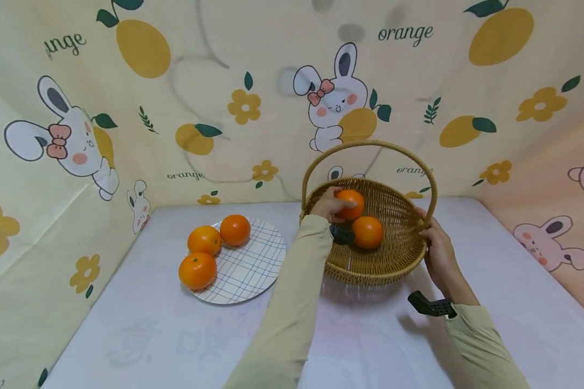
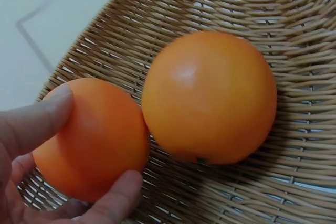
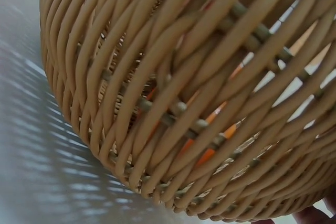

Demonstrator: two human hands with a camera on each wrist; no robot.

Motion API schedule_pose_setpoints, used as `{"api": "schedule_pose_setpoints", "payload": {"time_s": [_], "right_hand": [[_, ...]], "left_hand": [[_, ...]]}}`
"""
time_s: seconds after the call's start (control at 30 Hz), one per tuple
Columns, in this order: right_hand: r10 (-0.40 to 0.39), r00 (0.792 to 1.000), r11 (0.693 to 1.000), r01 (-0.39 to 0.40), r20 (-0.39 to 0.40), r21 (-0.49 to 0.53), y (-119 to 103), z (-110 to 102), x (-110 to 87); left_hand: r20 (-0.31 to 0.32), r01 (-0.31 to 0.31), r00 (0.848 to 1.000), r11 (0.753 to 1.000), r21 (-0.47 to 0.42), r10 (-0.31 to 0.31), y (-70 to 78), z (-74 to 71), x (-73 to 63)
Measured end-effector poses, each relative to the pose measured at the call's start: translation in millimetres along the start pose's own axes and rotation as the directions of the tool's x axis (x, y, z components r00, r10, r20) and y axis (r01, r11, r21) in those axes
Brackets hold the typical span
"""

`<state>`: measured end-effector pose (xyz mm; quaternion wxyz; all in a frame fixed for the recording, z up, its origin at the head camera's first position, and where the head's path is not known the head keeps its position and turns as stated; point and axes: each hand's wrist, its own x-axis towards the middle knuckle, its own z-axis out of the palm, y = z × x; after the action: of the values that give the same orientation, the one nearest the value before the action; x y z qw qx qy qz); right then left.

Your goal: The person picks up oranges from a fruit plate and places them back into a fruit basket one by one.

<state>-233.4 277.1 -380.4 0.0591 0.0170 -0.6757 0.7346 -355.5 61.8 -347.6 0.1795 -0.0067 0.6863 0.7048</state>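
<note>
A brown wicker basket [image 1: 394, 254] with a tall arched handle tilts toward me, two oranges inside. My left hand [image 1: 330, 206] reaches in over the rim and grips one orange [image 1: 351, 204], thumb on one side and fingers on the other. In the left wrist view that orange [image 2: 94, 140] lies against the second orange [image 2: 210, 98], which rests on the weave. My right hand [image 1: 438, 248] holds the basket's right rim by the base of the handle. The right wrist view is mostly filled by the basket's outer weave [image 3: 173, 87], with orange showing through gaps.
To the left, a round white plate [image 1: 248, 270] with a grid pattern bears three oranges [image 1: 197, 270] along its left side. A pale cloth covers the table [image 1: 151, 340]. Behind hangs a printed curtain [image 1: 272, 48] with rabbits and fruit.
</note>
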Motion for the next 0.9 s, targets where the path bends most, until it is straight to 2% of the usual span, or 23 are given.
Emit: {"api": "schedule_pose_setpoints", "payload": {"time_s": [0.3, 0.4, 0.43, 0.5, 0.57, 0.7, 0.73, 0.77, 0.8, 0.83, 0.87, 0.9], "right_hand": [[-0.007, 1.000, 1.000, 0.008, 0.011, -0.027, 0, 0, -2.0], [-0.004, 1.000, 1.000, 0.004, 0.013, -0.029, -1, 1, -1.8], [-0.005, 1.000, 1.000, 0.005, 0.013, -0.028, -1, 1, -1.7], [-0.004, 1.000, 1.000, 0.004, 0.013, -0.028, -2, 2, -1.5], [-0.005, 1.000, 1.000, 0.006, 0.015, -0.028, -2, 2, -1.4], [-0.010, 1.000, 1.000, 0.010, 0.018, -0.023, -3, 2, -1.6], [-0.012, 1.000, 1.000, 0.012, 0.018, -0.023, -2, 2, -1.5], [-0.013, 1.000, 1.000, 0.013, 0.018, -0.022, -2, 2, -1.5], [-0.014, 1.000, 1.000, 0.014, 0.019, -0.022, -2, 2, -1.5], [-0.014, 1.000, 1.000, 0.014, 0.019, -0.021, -2, 2, -1.6], [-0.013, 1.000, 1.000, 0.013, 0.020, -0.022, -2, 2, -1.7], [-0.012, 1.000, 1.000, 0.012, 0.020, -0.024, -2, 2, -1.7]], "left_hand": [[-0.035, 0.061, 0.998, 0.994, 0.090, -0.058, -3.8, -0.5, 0.1], [-0.041, 0.092, 0.995, 0.986, 0.136, -0.088, -5.8, -0.5, 6.6], [-0.035, 0.080, 0.997, 0.985, 0.151, -0.076, -12.1, -2.6, 17.5], [-0.041, 0.092, 0.995, 0.980, 0.176, -0.086, -27.7, -5.5, 49.5], [-0.050, 0.090, 0.995, 0.972, 0.215, -0.081, -53.3, -8.3, 98.1], [-0.065, 0.088, 0.995, 0.958, 0.272, -0.073, -118.2, -16.0, 216.5], [-0.065, 0.079, 0.996, 0.953, 0.293, -0.063, -131.3, -17.6, 238.3], [-0.062, 0.077, 0.996, 0.948, 0.310, -0.061, -137.9, -18.4, 250.1], [-0.058, 0.081, 0.996, 0.946, 0.314, -0.065, -140.3, -19.5, 253.0], [-0.059, 0.083, 0.996, 0.943, 0.323, -0.067, -137.7, -19.0, 247.5], [-0.060, 0.087, 0.996, 0.939, 0.332, -0.071, -130.3, -17.4, 232.9], [-0.075, 0.101, 0.994, 0.929, 0.357, -0.080, -112.4, -12.3, 196.9]]}}
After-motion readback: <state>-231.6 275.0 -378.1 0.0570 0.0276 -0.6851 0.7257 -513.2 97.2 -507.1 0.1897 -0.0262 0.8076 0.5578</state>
